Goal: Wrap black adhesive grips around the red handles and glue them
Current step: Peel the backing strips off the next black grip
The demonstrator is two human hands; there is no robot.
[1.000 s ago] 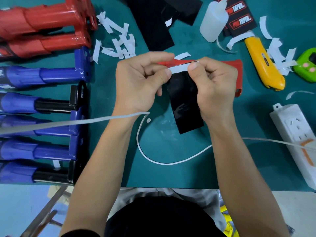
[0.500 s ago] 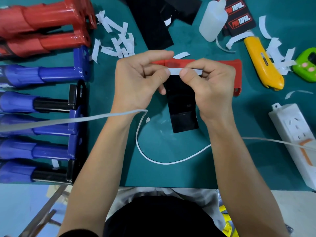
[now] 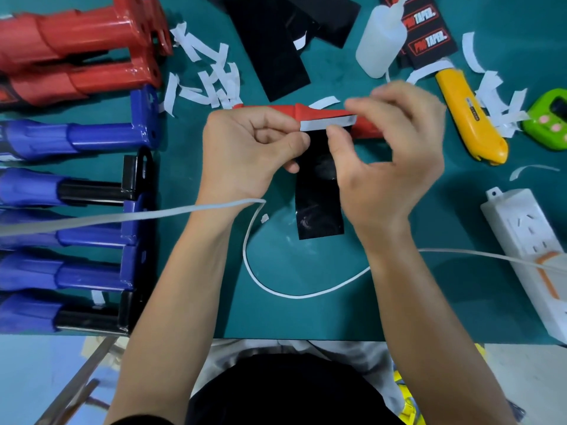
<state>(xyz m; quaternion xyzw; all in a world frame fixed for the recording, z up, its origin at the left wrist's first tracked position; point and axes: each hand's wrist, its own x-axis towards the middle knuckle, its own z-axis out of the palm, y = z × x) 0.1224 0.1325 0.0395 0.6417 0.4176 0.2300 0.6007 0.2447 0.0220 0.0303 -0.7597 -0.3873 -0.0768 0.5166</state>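
A red handle [image 3: 310,113] lies crosswise at the middle of the green mat. My left hand [image 3: 242,148] grips its left part, with the thumb pressing the top corner of a black adhesive grip [image 3: 319,204]. The grip hangs from the handle toward me, glossy side up. Along its top edge runs a white backing strip [image 3: 325,123]. My right hand [image 3: 392,154] pinches that strip, thumb under it and blurred fingers over its right end. The handle's right end is hidden behind this hand.
Red handles [image 3: 76,35] and blue handles [image 3: 76,139] lie stacked at left. Black grip sheets [image 3: 270,47], a glue bottle [image 3: 379,41], a yellow utility knife [image 3: 466,115], white paper scraps [image 3: 208,81] and a green gadget [image 3: 549,121] lie behind. A power strip [image 3: 530,250] and white cable [image 3: 291,289] lie near.
My right hand has moved right along the white strip and spread its fingers. More of the red handle shows between the hands. My left hand has held still.
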